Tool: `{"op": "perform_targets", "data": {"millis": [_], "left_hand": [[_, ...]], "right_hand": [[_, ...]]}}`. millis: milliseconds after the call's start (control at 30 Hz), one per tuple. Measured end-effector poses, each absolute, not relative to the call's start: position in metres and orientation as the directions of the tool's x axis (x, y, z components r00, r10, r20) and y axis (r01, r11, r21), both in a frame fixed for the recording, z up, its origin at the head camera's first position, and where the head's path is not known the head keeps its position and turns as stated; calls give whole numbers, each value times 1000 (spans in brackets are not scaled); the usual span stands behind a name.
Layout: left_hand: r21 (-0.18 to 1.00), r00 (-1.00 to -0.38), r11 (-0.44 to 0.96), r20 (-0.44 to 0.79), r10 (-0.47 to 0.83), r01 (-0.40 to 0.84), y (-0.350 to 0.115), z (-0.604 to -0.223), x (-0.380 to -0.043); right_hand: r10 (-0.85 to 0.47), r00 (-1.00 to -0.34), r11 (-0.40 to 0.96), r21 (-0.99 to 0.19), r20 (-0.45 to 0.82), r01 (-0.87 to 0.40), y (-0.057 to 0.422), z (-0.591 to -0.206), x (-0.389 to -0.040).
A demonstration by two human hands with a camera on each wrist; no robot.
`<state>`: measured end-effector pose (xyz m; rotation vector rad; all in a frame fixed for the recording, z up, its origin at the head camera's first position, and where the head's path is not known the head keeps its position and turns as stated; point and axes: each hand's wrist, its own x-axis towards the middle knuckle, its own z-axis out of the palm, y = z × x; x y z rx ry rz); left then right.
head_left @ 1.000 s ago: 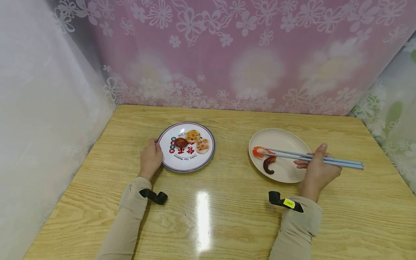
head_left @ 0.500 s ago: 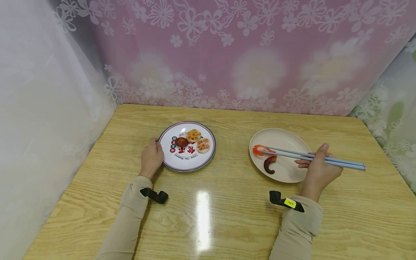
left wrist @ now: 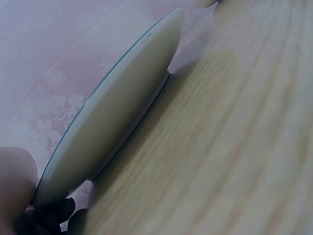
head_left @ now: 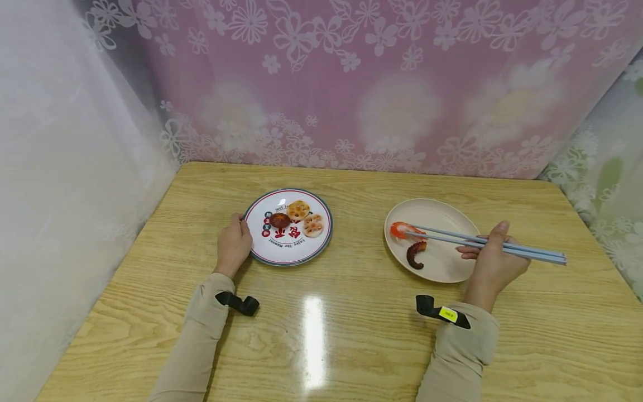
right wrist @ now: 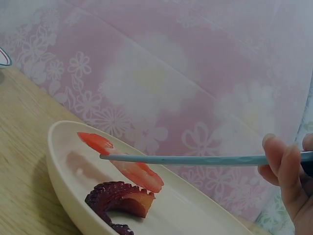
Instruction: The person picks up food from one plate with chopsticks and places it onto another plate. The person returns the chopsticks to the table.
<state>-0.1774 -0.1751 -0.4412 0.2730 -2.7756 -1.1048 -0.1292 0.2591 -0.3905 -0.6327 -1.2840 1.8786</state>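
Observation:
My left hand (head_left: pixel 234 245) grips the left rim of a white printed plate (head_left: pixel 261 251), thumb on top and fingers underneath. On that plate lie a brown mushroom cap (head_left: pixel 279 220) and two lotus root slices (head_left: pixel 298 210). My right hand (head_left: pixel 497 267) holds light blue chopsticks (head_left: pixel 532 252) over a beige plate (head_left: pixel 452 268). Their tips are at an orange-red shrimp (head_left: pixel 400 230); in the right wrist view the shrimp (right wrist: pixel 139 175) appears slightly above the plate, with a shadow below it. Beside it a dark curled octopus tentacle (right wrist: pixel 105 198) rests on the plate.
Both plates stand apart on a wooden table (head_left: pixel 351 324). A pink floral curtain (head_left: pixel 321 84) hangs behind the far edge, with a pale curtain (head_left: pixel 65 167) along the left. Each sleeve carries a black wrist mount (head_left: pixel 237 302).
The chopstick tips have drawn together at the shrimp and it has shifted slightly, parting from the tentacle. My right hand has moved a little to the right. The left hand stays put.

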Motion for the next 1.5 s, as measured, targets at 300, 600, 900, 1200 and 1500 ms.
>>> {"op": "perform_targets", "data": {"millis": [300, 600, 900, 1200, 1500], "left_hand": [[692, -975, 715, 81, -209, -96, -176, -443, -178], [693, -974, 713, 71, -214, -106, -176, -443, -178], [693, -972, 715, 93, -215, -92, -176, -443, -177], [699, -973, 710, 97, -211, -84, -177, -443, -177], [700, -973, 708, 86, -213, -93, -176, -441, -177]], "right_hand": [[807, -590, -222, -932, -10, -287, 255, -387, -131], [807, -590, -227, -929, -12, -292, 252, -386, -132], [804, -595, -250, -909, -3, -332, 248, -386, -133], [794, -608, -243, -904, 22, -351, 242, -387, -136], [775, -622, -178, -905, 113, -386, 233, -387, -138]]}}
